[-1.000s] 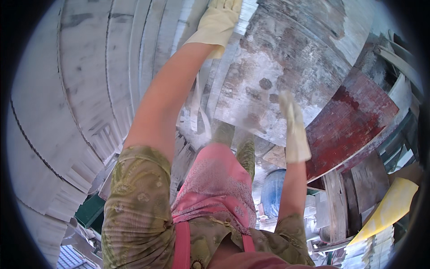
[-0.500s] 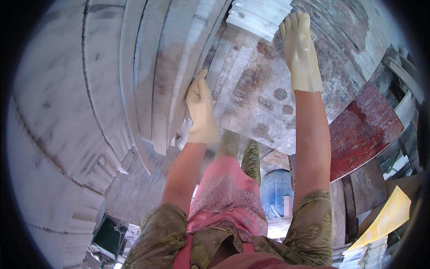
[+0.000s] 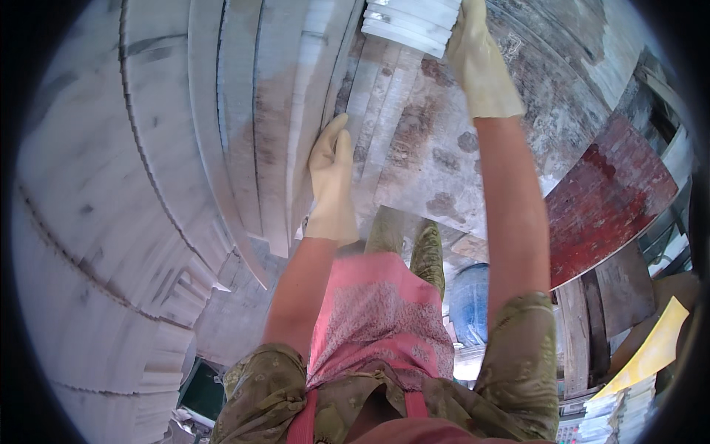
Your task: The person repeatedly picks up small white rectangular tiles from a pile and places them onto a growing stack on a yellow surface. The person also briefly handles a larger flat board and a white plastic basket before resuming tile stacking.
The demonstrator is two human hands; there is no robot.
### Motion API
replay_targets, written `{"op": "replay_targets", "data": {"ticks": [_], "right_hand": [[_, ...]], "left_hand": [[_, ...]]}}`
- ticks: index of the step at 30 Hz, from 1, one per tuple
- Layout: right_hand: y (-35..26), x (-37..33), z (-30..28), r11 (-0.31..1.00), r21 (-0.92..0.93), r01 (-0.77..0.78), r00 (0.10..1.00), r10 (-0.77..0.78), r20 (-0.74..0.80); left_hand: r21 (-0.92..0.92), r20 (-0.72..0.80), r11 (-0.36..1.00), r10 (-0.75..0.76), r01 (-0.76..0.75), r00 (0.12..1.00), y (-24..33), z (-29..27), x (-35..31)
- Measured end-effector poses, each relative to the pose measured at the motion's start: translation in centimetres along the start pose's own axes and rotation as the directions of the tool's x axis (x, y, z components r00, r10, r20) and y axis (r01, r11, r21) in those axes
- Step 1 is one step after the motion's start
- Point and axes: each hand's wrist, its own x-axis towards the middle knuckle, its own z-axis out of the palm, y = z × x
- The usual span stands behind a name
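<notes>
Right hand (image 3: 479, 66) at white strips (image 3: 410, 24), apron (image 3: 381, 318)

Cool, even light leaves soft shadows. The stack of white rectangular strips (image 3: 410, 24) catches a pale sheen, and a white patch (image 3: 468, 368) below the rounded blue container (image 3: 470, 303) is blown out. Fisheye distortion bows the long grey-white slabs (image 3: 159, 111); black vignetting swallows the corners, and fine detail looks soft.

Gloves (image 3: 330, 185) — two, red board (image 3: 614, 203) — one
</notes>
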Motion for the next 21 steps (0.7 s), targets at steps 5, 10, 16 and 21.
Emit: {"op": "replay_targets", "data": {"ticks": [5, 10, 16, 21], "right_hand": [[2.3, -4.0, 0.0, 1.000, -0.023, 0.022, 0.995, -0.024, -0.097], [4.5, -1.9, 1.8, 0.995, -0.089, 0.036, 0.995, -0.044, -0.085], [1.7, -0.1, 1.2, 0.994, -0.109, -0.024, 0.999, 0.027, 0.023], [-2.4, -0.1, -0.7, 0.987, -0.143, -0.072, 0.985, 0.093, 0.144]], "left_hand": [[0.002, 0.039, 1.000, -0.012, 0.012, 0.999, -0.1, -0.3, -0.1], [0.019, 0.066, 0.999, 0.037, -0.038, 0.997, -1.8, -1.0, 0.8], [0.004, 0.078, 1.000, -0.002, 0.002, 0.997, -1.9, -1.2, 0.5], [0.061, 0.126, 0.998, 0.025, -0.033, 0.992, -1.6, -1.4, 0.8]]}}
